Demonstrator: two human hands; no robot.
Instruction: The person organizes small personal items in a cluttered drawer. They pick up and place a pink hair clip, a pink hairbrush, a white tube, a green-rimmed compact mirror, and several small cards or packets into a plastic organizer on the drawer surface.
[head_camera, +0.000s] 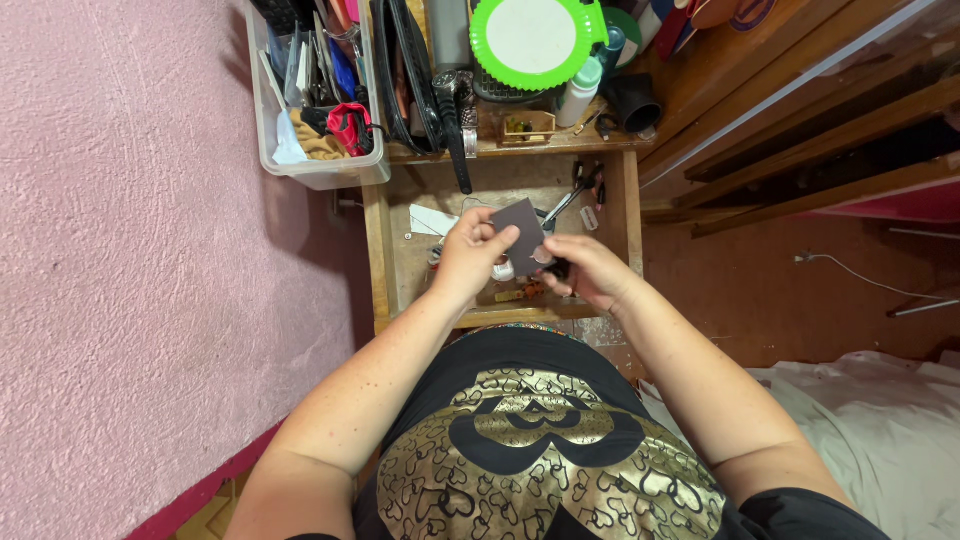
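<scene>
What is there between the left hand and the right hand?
In the head view, a dark grey card, held by the left hand; the right hand is beside it.

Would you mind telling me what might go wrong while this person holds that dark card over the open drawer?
The dark card is pinched only at its edge by the left hand; it may slip into the cluttered drawer. The right hand works close beside small items there and could knock them. The clear bin overhangs the shelf edge and might tip if bumped.
</scene>
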